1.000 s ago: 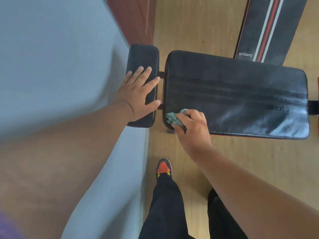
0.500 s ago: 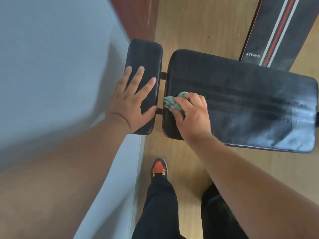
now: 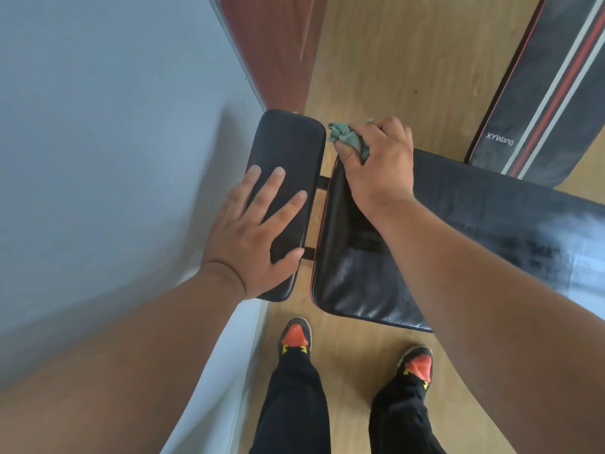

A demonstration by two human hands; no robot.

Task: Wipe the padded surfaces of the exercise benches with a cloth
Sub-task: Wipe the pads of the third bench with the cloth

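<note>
A: What is being seen nearest, below the long pad (image 3: pixel 474 231)?

B: Two orange-toed shoes (image 3: pixel 296 335).

A: And beside it?

B: The small pad (image 3: pixel 288 178) is being pressed by the flat, spread left hand (image 3: pixel 252 237).

A: At its far corner?

B: The green cloth (image 3: pixel 347 137) is being gripped by the right hand (image 3: pixel 379 162).

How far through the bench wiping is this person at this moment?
Looks done: streaks sheen the large pad. In hand: the right hand grips the green cloth at that pad's far corner. Left: the small pad, under the flat left hand, and the striped pad beyond.
</note>
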